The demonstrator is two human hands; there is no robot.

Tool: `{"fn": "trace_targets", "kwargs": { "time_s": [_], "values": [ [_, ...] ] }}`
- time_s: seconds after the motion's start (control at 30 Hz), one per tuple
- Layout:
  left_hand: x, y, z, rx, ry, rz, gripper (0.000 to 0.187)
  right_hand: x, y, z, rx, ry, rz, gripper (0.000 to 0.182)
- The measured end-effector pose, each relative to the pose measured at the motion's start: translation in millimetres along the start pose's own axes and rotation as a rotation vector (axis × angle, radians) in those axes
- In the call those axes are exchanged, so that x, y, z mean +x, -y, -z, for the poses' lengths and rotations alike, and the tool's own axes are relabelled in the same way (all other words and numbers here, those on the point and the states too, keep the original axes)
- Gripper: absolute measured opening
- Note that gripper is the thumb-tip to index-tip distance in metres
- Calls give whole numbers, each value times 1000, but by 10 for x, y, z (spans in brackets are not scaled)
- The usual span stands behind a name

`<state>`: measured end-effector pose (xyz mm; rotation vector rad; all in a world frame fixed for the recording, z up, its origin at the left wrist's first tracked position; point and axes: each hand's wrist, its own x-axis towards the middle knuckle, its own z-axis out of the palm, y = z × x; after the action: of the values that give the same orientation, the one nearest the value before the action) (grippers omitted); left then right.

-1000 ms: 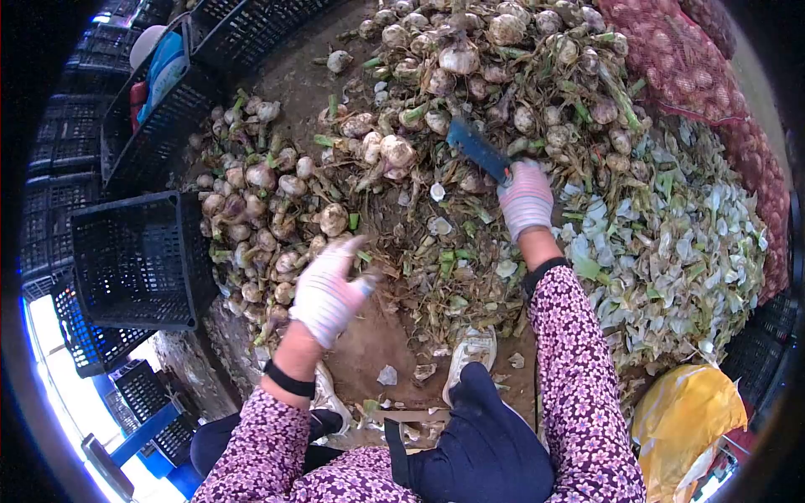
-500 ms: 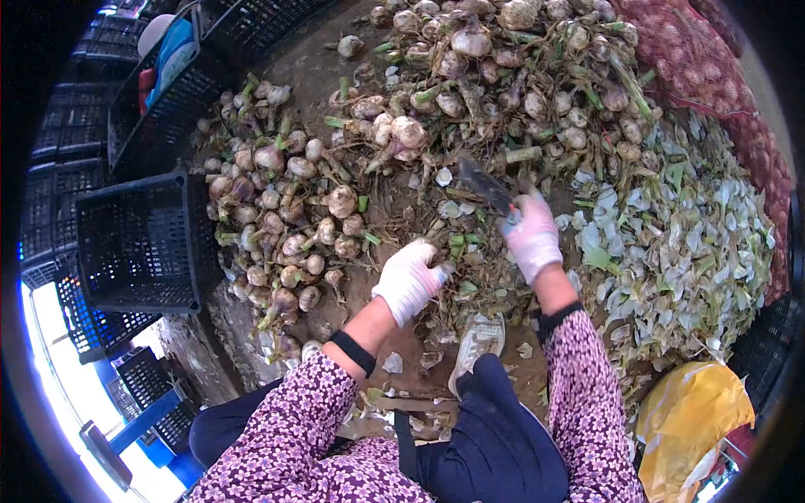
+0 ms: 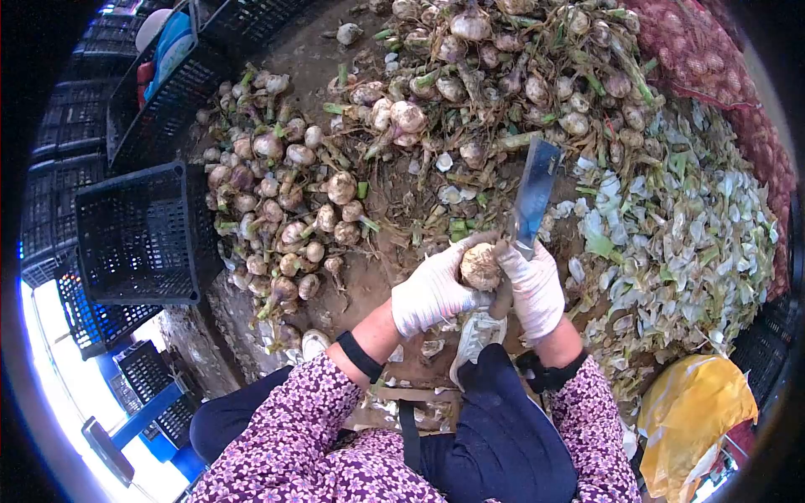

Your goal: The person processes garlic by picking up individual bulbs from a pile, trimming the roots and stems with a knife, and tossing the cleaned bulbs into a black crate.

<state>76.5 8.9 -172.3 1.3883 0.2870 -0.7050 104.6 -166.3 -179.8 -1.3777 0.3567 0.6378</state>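
Observation:
My left hand [image 3: 440, 287], in a white glove, holds a round garlic bulb [image 3: 480, 267] at its fingertips. Close against the bulb's right side is my right hand [image 3: 532, 289], also gloved, gripping a knife [image 3: 536, 189] whose wide blade points up and away. Beyond both hands lies a big heap of garlic with stalks [image 3: 503, 80]. A smaller group of bulbs [image 3: 289, 201] with short-cut stems is on the ground to the left. Loose peelings and leaves [image 3: 671, 260] are piled to the right.
An empty black crate [image 3: 138, 239] stands at the left, with more crates [image 3: 63, 189] stacked behind it. Red mesh sacks of bulbs [image 3: 692, 54] are at the upper right. A yellow bag [image 3: 696, 419] lies at the lower right. Shoes show below my hands.
My hands have come together, and a bulb is now in my left hand. The knife has turned from pointing up-left to pointing up-right.

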Motion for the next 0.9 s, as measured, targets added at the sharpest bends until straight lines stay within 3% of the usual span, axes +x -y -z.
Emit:
{"fn": "trace_targets", "kwargs": {
  "time_s": [0.03, 0.13, 0.17, 0.23, 0.27, 0.3, 0.4, 0.47, 0.67, 0.8, 0.9],
  "values": [
    [-19, 13, 0, 29, -6, 28, 91, -29, 43, 50, -48, 10, 19, 31],
    [-51, 56, 75, -33, -11, 116, 90, -105, 127, 219, -580, -57, 51, 26],
    [-47, 82, 83, -37, -12, 117, 90, -171, 165, 245, -583, -56, 48, 26],
    [-38, 134, 114, -208, 44, -21, 92, -331, 234, 260, -1045, 129, 482, 20],
    [-37, 136, 132, -275, 51, 25, 91, -336, 205, 240, -1137, 215, 581, 16],
    [-24, 137, 120, -155, 18, -103, 83, -351, 213, 204, -1284, 264, 580, 14],
    [-118, 129, 151, -28, -14, -60, 71, -342, 221, 165, -1313, 251, 554, 13],
    [-120, 214, 157, 42, -29, -131, 60, -347, 217, 155, -1328, 271, 535, 14],
    [-89, 274, 117, 116, -79, -159, 52, -365, 280, 148, -1341, 285, 513, 15],
    [-157, 233, 170, 98, -20, -218, 42, -332, 221, 200, -1327, 312, 537, 14],
    [-271, 15, 135, -93, 46, -333, 38, -244, 54, 341, -1237, 303, 643, 12]
  ]
}}
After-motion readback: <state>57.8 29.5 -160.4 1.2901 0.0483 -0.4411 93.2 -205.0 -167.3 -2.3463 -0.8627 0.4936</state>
